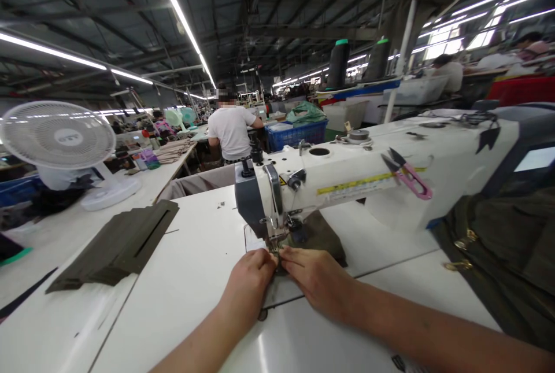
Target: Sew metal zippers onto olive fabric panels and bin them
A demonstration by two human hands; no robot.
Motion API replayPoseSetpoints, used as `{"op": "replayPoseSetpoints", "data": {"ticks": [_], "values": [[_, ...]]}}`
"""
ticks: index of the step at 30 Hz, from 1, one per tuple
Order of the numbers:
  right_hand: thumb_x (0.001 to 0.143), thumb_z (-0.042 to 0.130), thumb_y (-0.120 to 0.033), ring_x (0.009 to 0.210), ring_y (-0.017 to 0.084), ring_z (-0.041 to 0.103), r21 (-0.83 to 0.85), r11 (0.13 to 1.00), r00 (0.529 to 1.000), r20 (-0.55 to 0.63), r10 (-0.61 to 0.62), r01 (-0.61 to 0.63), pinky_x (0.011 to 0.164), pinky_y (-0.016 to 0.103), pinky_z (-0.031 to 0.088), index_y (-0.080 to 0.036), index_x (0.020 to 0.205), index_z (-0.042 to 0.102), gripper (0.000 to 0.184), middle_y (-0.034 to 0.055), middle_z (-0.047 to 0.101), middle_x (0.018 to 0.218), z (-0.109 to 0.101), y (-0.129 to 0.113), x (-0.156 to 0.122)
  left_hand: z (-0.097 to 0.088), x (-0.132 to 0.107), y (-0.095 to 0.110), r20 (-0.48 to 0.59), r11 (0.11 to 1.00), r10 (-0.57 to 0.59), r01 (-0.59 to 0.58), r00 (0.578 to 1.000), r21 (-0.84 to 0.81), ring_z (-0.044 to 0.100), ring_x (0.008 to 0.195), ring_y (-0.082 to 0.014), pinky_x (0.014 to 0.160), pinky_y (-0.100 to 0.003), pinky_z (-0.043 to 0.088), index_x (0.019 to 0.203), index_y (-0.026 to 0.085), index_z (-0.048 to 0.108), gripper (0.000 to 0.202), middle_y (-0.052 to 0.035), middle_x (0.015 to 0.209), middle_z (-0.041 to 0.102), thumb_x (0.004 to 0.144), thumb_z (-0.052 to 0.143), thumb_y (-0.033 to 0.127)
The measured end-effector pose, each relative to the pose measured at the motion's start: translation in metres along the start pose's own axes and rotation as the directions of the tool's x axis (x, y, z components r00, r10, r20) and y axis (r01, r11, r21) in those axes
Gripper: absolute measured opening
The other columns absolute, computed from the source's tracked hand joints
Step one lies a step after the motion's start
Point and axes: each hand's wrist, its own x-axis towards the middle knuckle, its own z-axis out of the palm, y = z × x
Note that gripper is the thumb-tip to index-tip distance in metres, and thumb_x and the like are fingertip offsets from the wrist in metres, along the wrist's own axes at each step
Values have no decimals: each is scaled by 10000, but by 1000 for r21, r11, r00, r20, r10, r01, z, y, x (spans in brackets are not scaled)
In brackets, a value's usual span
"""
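Observation:
My left hand point(250, 276) and my right hand point(318, 279) meet at the needle of a white sewing machine point(347, 179). Both hands have their fingers pressed together on a small piece of dark olive fabric point(318, 234) that lies under the presser foot point(274, 240). The fingertips almost touch each other just in front of the foot. Most of the fabric between the fingers is hidden by the hands.
A stack of olive fabric pieces point(117, 246) lies on the table at left. Pink thread snips point(410, 175) rest on the machine arm. Dark olive garments with brass hardware point(498, 257) pile at right. A white fan point(58, 139) stands far left. A person in a white shirt point(232, 130) sits beyond.

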Motion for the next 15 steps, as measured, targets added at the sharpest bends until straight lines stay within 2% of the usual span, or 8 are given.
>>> {"op": "replayPoseSetpoints", "data": {"ticks": [3,8,12,15], "values": [[802,369,-29,954,201,606,-36,999,999,-27,20,-21,873,295,487,-32,980,628,314,155,650,1004,5,1,-1,-2,0,1,16,1000,-28,28,999,15,574,742,-187,672,-310,524,860,147,606,135,-60,785,595,836,478,114],[803,416,-34,979,238,597,-198,976,995,-65,74,-85,846,365,509,-48,1028,620,305,172,623,1068,11,-8,-14,-10,-11,10,9,1000,-7,7,1000,-13,586,927,-212,871,-386,479,1022,134,574,248,-112,1000,621,820,443,74],[748,473,14,967,256,603,-198,979,998,-27,54,-58,838,354,512,-23,993,632,294,197,630,1038,10,-9,-16,-11,-12,13,-20,1000,30,-29,999,7,608,842,-201,807,-369,515,968,136,581,227,-108,898,631,851,390,99],[768,411,14,964,240,605,-216,975,999,-2,51,-51,837,341,511,-40,1000,632,324,185,628,1046,8,-5,-11,-12,-5,9,-21,993,111,-110,994,50,617,801,-185,814,-362,514,934,126,574,241,-89,816,624,872,343,98]]}}
